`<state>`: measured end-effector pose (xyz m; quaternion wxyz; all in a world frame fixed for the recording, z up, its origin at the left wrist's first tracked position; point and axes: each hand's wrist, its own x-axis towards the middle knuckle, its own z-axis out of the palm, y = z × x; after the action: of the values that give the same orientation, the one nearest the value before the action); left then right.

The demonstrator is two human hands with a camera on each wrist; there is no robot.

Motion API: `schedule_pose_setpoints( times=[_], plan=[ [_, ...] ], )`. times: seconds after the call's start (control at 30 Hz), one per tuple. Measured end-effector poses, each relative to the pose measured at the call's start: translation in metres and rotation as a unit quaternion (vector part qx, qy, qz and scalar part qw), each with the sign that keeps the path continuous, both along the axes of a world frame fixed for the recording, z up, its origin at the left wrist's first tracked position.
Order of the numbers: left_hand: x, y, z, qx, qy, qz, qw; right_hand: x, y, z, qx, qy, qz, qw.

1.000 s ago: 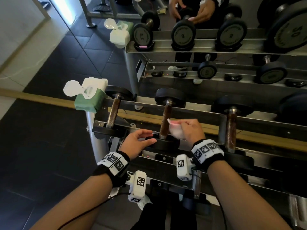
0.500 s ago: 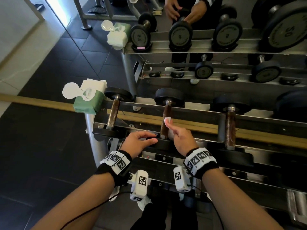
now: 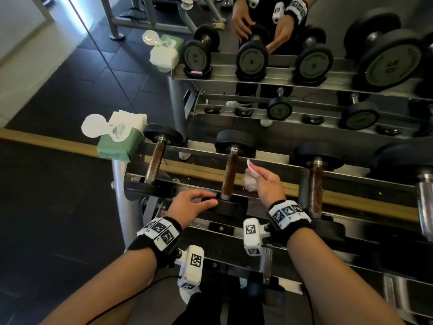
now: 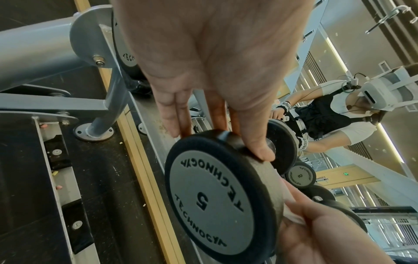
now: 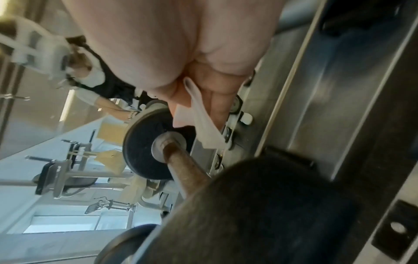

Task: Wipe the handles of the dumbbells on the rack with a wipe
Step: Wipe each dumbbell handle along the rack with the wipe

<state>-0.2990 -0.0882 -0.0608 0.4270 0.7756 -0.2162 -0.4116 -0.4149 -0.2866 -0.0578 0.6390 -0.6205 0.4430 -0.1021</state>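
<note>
Three dumbbells lie across the rack's top tier [image 3: 276, 158]. My left hand [image 3: 210, 198] grips the near head [image 3: 230, 207] of the middle dumbbell, marked 5 [image 4: 214, 194], with its thumb [image 4: 257, 146] over the rim and its fingers [image 4: 174, 117] behind it. My right hand [image 3: 253, 175] pinches a crumpled white wipe [image 3: 250, 182] just right of the middle dumbbell's rusty brown handle [image 3: 230, 174], a small gap away. In the right wrist view the wipe [image 5: 203, 123] hangs from the fingers above that handle [image 5: 183, 160]. The left handle [image 3: 155, 163] and the right handle [image 3: 315, 188] are untouched.
A green pack of wipes [image 3: 119, 143] with its lid open sits on the rack's left end. A mirror behind repeats the rack, the dumbbells and my hands [image 3: 257, 26]. Lower tiers of the rack [image 3: 234, 245] run under my wrists. Dark tiled floor [image 3: 58, 207] lies to the left.
My right hand with the wipe was against the middle handle and has come off it slightly to the right. My left hand has stayed on the near head.
</note>
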Motion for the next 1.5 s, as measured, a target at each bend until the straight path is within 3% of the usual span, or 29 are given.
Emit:
schedule_pose_setpoints(
  times=[0.17, 0.37, 0.57, 0.8, 0.97, 1.17, 1.5],
  plan=[
    [-0.002, -0.001, 0.001, 0.005, -0.012, 0.01, 1.0, 0.021, 0.022, 0.0, 0.022, -0.024, 0.042, 0.999],
    [-0.003, 0.0, 0.005, 0.004, -0.018, 0.002, 1.0, 0.008, 0.036, -0.011, -0.001, -0.021, 0.049, 0.999],
    [-0.005, -0.002, 0.015, 0.031, -0.035, -0.013, 0.999, -0.005, 0.024, 0.005, 0.065, -0.006, 0.023, 0.998],
    [-0.012, -0.027, 0.045, 0.126, -0.098, -0.07, 0.985, -0.046, -0.015, 0.036, 0.024, -0.042, -0.023, 0.999],
    [-0.041, -0.056, 0.06, 0.087, -0.146, -0.023, 0.985, -0.069, -0.045, 0.057, -0.006, -0.066, 0.007, 0.998],
    [-0.099, -0.103, 0.069, 0.048, -0.131, -0.042, 0.989, -0.121, -0.087, 0.065, -0.06, -0.046, 0.071, 0.995],
    [-0.168, -0.133, 0.043, 0.014, -0.096, -0.017, 0.995, -0.187, -0.146, 0.037, -0.129, -0.057, -0.029, 0.99]
  ],
)
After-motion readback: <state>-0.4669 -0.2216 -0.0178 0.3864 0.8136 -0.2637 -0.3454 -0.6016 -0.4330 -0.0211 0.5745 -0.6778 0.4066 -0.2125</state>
